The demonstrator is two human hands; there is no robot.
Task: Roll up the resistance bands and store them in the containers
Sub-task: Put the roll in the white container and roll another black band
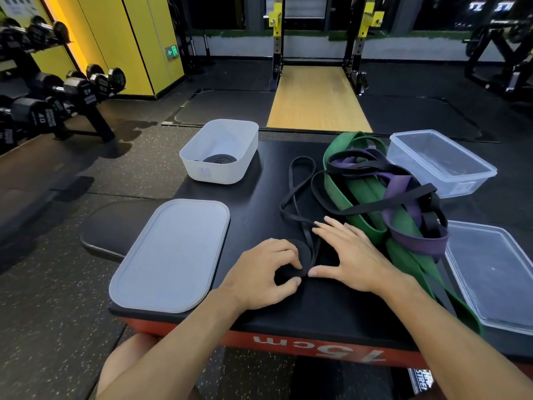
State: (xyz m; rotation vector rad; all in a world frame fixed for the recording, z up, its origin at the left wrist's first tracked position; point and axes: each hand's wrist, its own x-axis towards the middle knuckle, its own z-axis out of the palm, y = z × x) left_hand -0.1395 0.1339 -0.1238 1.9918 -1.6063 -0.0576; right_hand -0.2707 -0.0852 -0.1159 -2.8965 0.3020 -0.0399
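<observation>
— Head view, starting at the left: what's there?
— Dumbbells (72,90) on a rack on the floor. Next comes the black bench (259,197), with a white lid (170,255) lying flat on its near left corner.
— And behind the lid?
— A white container (202,174) at the far left corner, with one rolled black band (219,159) lying in its bottom.
— The hands?
— The left hand (259,272) has its fingers and thumb curled round a black coil (298,255), which rests on the bench. The right hand (349,255) lies just beside it, fingers straight and spread, gripping nothing. Its thumb tip is at the coil's edge.
— Is the coil finished?
— No, its loose tail (294,180) loops away across the bench toward the far side.
— Further right?
— A tangled pile of green bands (354,206), purple bands (418,241) and black ones. Beyond the pile stands a clear container (490,168), and nearer, at the right edge, lies a clear lid (490,278).
</observation>
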